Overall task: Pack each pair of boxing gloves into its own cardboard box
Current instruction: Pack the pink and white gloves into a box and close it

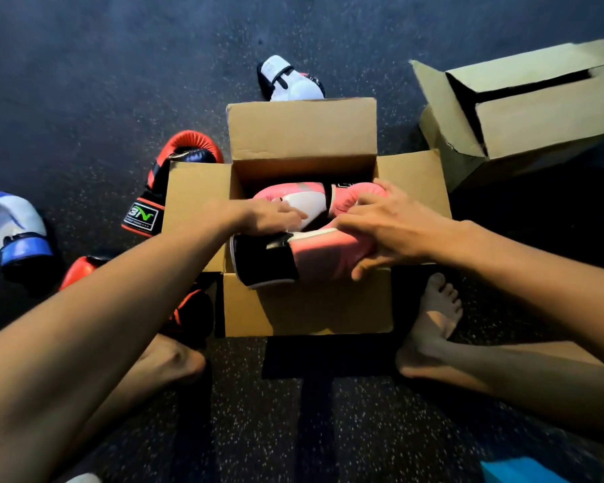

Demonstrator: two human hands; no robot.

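Observation:
An open cardboard box stands on the dark floor between my feet, its flaps spread. One pink glove lies inside at the back. A second pink glove with a black cuff lies across the box's near rim. My right hand grips the padded end of this second glove. My left hand holds it near the white strap by the cuff.
A red-and-black glove lies left of the box, its mate under my left arm. A blue-and-white glove is far left, a white glove behind the box. A second cardboard box stands at the right.

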